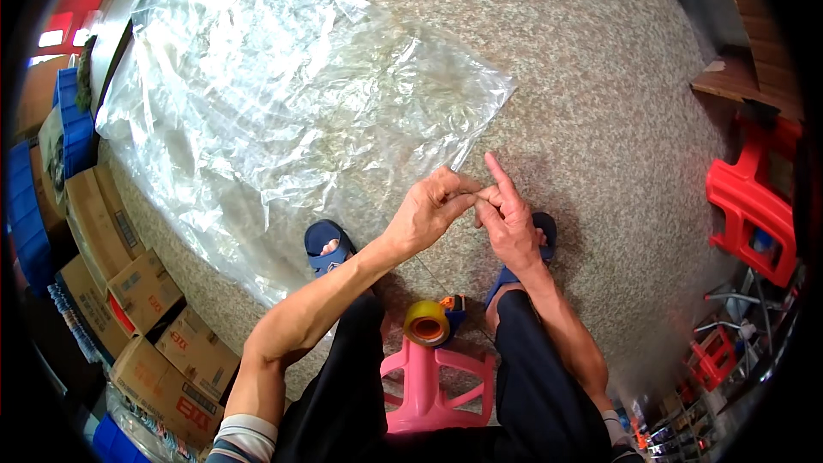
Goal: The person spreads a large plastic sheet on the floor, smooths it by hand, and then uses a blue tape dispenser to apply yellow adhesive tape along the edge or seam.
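My left hand (427, 209) and my right hand (512, 225) meet in front of me, above the floor. Their thumbs and fingertips come together at one spot, and whether something small is pinched there is too fine to tell. The right index finger points up and away from the others. Beyond the left hand, a large crumpled sheet or bag of clear plastic (276, 90) lies spread over the speckled floor (598, 122). One edge of it runs up to behind the left fingers; contact cannot be made out.
Between my legs, a tape dispenser with yellow tape (427, 323) rests at the front of a pink plastic stool (421, 386). Cardboard boxes (144, 289) and blue crates (76, 119) line the left side. A red plastic stool (749, 206) stands at the right, near metal-framed items (739, 315).
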Demonstrator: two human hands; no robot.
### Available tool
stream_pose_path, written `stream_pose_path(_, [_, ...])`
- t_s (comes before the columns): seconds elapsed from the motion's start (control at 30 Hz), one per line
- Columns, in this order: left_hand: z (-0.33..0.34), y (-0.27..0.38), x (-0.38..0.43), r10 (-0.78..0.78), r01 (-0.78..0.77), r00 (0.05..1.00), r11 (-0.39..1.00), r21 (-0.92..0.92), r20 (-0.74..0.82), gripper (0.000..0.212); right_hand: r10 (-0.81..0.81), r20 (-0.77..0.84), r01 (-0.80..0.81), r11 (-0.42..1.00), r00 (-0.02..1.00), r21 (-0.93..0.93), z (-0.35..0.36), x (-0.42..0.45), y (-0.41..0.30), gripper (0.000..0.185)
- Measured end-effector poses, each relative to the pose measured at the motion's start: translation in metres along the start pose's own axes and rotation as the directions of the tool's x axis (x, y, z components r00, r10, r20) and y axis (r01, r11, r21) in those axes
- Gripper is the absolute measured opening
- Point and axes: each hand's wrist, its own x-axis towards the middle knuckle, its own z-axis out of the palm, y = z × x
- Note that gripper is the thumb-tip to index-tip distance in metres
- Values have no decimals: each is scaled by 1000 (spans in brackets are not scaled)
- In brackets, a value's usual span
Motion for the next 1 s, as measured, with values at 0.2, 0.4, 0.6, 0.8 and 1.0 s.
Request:
stream_pose_path(0.2, [-3,-3,-5,-68,24,971,981,-190,-227,23,127,17,-125,935,992,332,7,-2,0,59])
stream_pose_path(0.4, [-15,-7,-6,-147,122,977,980,-155,-157,26,184,325,-367,287,928,885,-1,-6,2,50])
stream_pose_path(0.6, [-7,10,-8,267,-214,938,949,233,-223,23,249,384,-438,220,889,871,-1,-8,-1,53])
stream_pose_path(0.8, [-17,4,-8,518,-410,855,655,635,17,25,208,453,-488,170,867,856,2,-13,-2,52])
stream_pose_path(1.0, [-18,-13,-15,498,-433,861,618,656,99,18,290,476,-538,194,830,820,3,-20,3,52])
